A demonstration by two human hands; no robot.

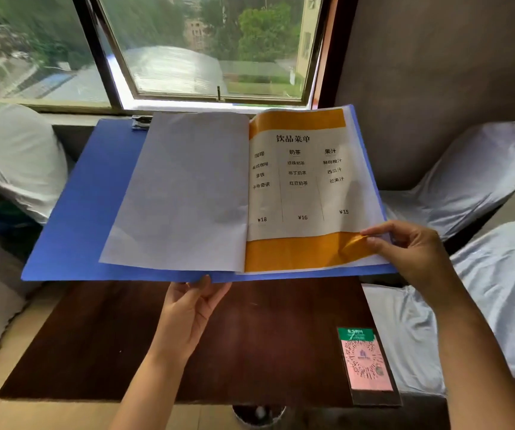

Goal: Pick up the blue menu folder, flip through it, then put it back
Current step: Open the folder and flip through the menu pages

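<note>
While the blue menu folder (88, 193) is lying open in the air above the dark surface (250, 342), the left hand (187, 308) is propping its near edge from below, fingers probably hidden underneath. The right hand (411, 252) is pinching the yellow page (299, 193) by its lower corner, mid-flip; next it needs turning leftward across the spine.

QR card (366, 361); dark table (125, 336); window (206, 48)

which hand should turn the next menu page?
Right. The right hand already pinches the orange page's lifted lower corner. The left hand props the folder from below near the spine.
</note>
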